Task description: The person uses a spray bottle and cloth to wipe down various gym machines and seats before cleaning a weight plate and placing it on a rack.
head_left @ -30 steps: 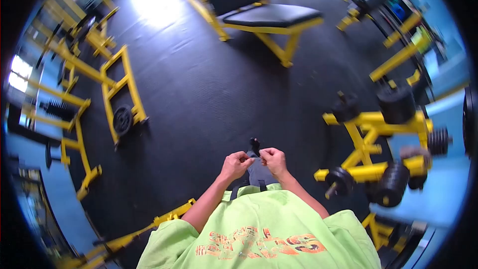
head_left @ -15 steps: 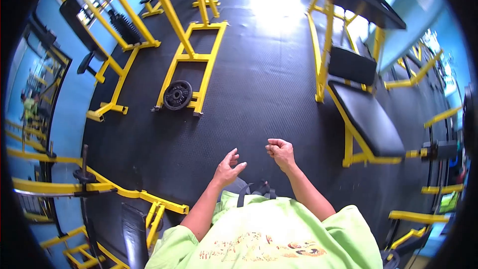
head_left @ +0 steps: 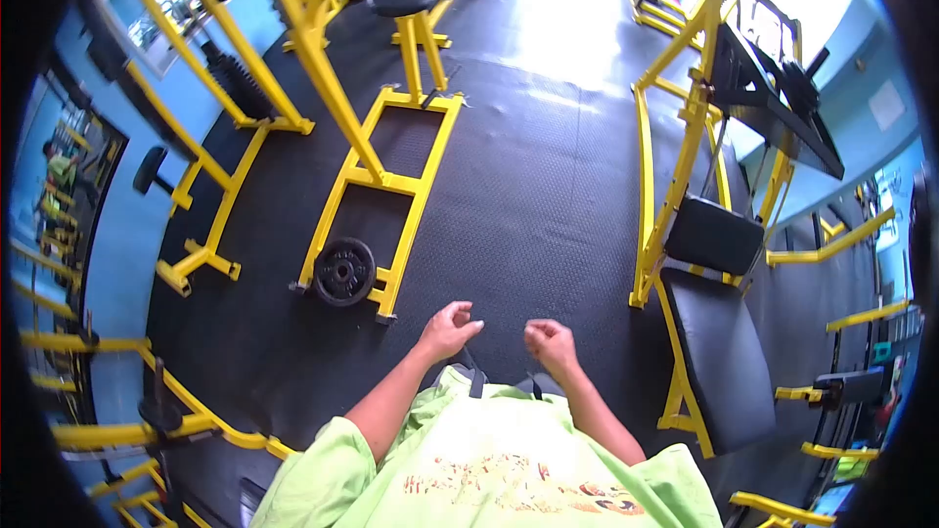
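Observation:
Both of my hands are raised in front of my green shirt (head_left: 489, 450), over the black floor. My left hand (head_left: 450, 330) has its fingers curved and its thumb apart, with nothing between them. To its right, my right hand (head_left: 554, 344) is closed with its fingers curled in, and nothing shows in it. The two hands do not touch. Nearest ahead on the left lies a black weight plate (head_left: 344, 272) at the foot of a yellow frame (head_left: 419, 205).
A padded bench (head_left: 719, 357) on yellow legs stands at the right, below a leg-press-like machine (head_left: 690, 127). More yellow machines line the left wall beside a mirror (head_left: 61, 186). Yellow bars (head_left: 186, 430) reach in at the lower left.
The view has moved forward, so the yellow frame, weight plate and bench sit lower and closer. My left hand's fingers are slightly more curled; my right hand has dropped a little.

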The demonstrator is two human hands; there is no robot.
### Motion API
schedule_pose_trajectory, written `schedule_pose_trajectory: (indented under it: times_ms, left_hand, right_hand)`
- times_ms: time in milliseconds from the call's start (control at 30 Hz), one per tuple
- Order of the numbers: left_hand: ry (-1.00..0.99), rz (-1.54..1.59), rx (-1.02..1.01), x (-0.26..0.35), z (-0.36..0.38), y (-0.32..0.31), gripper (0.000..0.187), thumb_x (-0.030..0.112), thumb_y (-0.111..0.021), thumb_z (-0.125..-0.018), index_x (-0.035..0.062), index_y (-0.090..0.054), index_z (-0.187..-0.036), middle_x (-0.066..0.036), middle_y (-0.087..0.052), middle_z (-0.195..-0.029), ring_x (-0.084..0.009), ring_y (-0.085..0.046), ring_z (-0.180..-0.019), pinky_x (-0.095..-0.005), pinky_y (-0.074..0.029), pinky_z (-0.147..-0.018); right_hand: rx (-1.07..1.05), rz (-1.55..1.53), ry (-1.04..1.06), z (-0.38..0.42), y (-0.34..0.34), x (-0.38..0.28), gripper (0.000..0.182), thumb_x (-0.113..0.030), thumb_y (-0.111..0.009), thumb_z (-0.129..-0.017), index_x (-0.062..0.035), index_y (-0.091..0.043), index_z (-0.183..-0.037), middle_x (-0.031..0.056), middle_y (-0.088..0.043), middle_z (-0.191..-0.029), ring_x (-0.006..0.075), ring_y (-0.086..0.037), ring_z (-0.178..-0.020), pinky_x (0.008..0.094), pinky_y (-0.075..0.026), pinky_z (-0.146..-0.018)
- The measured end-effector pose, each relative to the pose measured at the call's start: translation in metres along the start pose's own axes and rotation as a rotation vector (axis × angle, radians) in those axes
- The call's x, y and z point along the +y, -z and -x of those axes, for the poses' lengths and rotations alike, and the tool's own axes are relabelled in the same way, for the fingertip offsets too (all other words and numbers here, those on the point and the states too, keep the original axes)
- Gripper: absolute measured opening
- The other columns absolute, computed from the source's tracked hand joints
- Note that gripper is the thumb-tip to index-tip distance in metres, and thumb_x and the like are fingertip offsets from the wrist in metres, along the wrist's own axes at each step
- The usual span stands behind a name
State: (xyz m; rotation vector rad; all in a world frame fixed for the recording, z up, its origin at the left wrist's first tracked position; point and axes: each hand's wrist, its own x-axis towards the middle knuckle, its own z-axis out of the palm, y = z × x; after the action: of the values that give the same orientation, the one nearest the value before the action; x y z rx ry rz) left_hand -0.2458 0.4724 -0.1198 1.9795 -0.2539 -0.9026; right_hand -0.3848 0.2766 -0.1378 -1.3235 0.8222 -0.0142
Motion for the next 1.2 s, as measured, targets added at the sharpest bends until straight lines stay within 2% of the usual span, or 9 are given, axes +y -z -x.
schedule_pose_trajectory:
  times_ms: [133, 300, 400, 533, 600, 800, 900, 1000, 1200]
  left_hand:
    - [-0.104, -0.094, -0.119, 0.069, -0.096, 0.018, 0.061, 0.038, -0.072, -0.079, 0.0045, -0.054, -0.126, -0.018, -0.062, -0.118, -0.0275, -0.061, -0.11, -0.0372, -0.049, -0.093]
    - [-0.115, -0.025, -0.142, 0.114, -0.211, 0.011, 0.057, 0.034, -0.073, -0.08, 0.0035, -0.054, -0.125, -0.017, -0.062, -0.117, -0.0256, -0.062, -0.107, -0.0357, -0.05, -0.091]
    - [-0.03, 0.121, -0.118, 0.121, -0.281, 0.005, 0.047, 0.023, -0.075, -0.081, 0.0032, -0.057, -0.12, -0.011, -0.064, -0.109, -0.0188, -0.061, -0.102, -0.0316, -0.05, -0.088]
    - [0.06, 0.165, -0.078, 0.174, -0.362, 0.025, 0.044, 0.019, -0.074, -0.082, 0.0022, -0.057, -0.119, -0.01, -0.064, -0.108, -0.0164, -0.061, -0.1, -0.0304, -0.051, -0.087]
    - [0.054, 0.189, -0.026, 0.201, -0.4, 0.036, 0.044, 0.018, -0.074, -0.082, 0.0019, -0.057, -0.119, -0.01, -0.064, -0.108, -0.0164, -0.061, -0.099, -0.03, -0.051, -0.087]
    - [0.034, 0.333, 0.124, 0.256, -0.538, 0.063, 0.046, 0.021, -0.073, -0.082, 0.0017, -0.057, -0.121, -0.011, -0.064, -0.11, -0.0175, -0.062, -0.1, -0.0311, -0.051, -0.087]
    - [0.003, 0.397, 0.092, 0.282, -0.62, 0.084, 0.045, 0.02, -0.073, -0.082, 0.0008, -0.057, -0.12, -0.011, -0.064, -0.108, -0.0156, -0.061, -0.099, -0.0292, -0.051, -0.086]
    - [0.003, 0.379, 0.083, 0.319, -0.706, 0.114, 0.046, 0.022, -0.073, -0.082, 0.0008, -0.057, -0.119, -0.011, -0.065, -0.106, -0.0156, -0.062, -0.098, -0.0298, -0.051, -0.086]
    - [-0.059, 0.139, 0.044, 0.434, -0.83, 0.193, 0.042, 0.02, -0.073, -0.083, 0.0033, -0.057, -0.119, -0.009, -0.064, -0.108, -0.0171, -0.061, -0.1, -0.0303, -0.05, -0.088]
  right_hand:
    - [0.134, -0.197, 0.006, -0.07, 0.013, -0.076, 0.02, -0.018, -0.067, -0.089, -0.0027, -0.065, -0.101, 0.0024, -0.063, -0.077, 0.007, -0.053, -0.061, 0.0212, -0.043, -0.052]
    - [0.177, -0.219, 0.04, -0.184, 0.038, -0.1, 0.019, -0.02, -0.068, -0.089, -0.0046, -0.066, -0.1, 0.0019, -0.063, -0.076, 0.0063, -0.053, -0.059, 0.0208, -0.043, -0.052]
    - [0.135, -0.214, -0.017, -0.261, 0.058, -0.13, 0.022, -0.023, -0.069, -0.088, -0.0044, -0.068, -0.098, 0.0, -0.063, -0.076, 0.0051, -0.053, -0.06, 0.0207, -0.043, -0.052]
    - [0.06, -0.064, -0.021, -0.365, 0.072, -0.226, 0.024, -0.026, -0.07, -0.087, -0.0024, -0.069, -0.094, -0.0013, -0.063, -0.073, 0.0048, -0.053, -0.062, 0.0207, -0.042, -0.054]
    - [-0.046, -0.032, -0.01, -0.409, 0.078, -0.281, 0.026, -0.025, -0.07, -0.087, -0.0011, -0.069, -0.096, -0.0012, -0.062, -0.073, 0.0062, -0.053, -0.063, 0.0212, -0.043, -0.057]
    - [-0.083, 0.028, 0.133, -0.579, 0.074, -0.38, 0.026, -0.024, -0.07, -0.086, -0.0013, -0.068, -0.099, -0.0015, -0.061, -0.073, 0.0062, -0.054, -0.064, 0.0212, -0.044, -0.056]
    - [-0.055, 0.078, 0.12, -0.656, 0.06, -0.396, 0.024, -0.022, -0.07, -0.086, -0.0013, -0.068, -0.099, -0.0016, -0.061, -0.073, 0.0059, -0.053, -0.062, 0.0218, -0.043, -0.054]
    - [-0.031, 0.027, -0.061, -0.706, 0.046, -0.431, 0.019, -0.019, -0.07, -0.086, -0.0031, -0.068, -0.096, -0.0013, -0.062, -0.074, 0.0064, -0.054, -0.06, 0.0217, -0.044, -0.051]
    - [-0.113, 0.048, 0.022, -0.817, 0.024, -0.526, 0.023, -0.025, -0.064, -0.092, -0.0033, -0.068, -0.099, 0.0005, -0.063, -0.074, 0.0067, -0.054, -0.06, 0.0215, -0.044, -0.053]
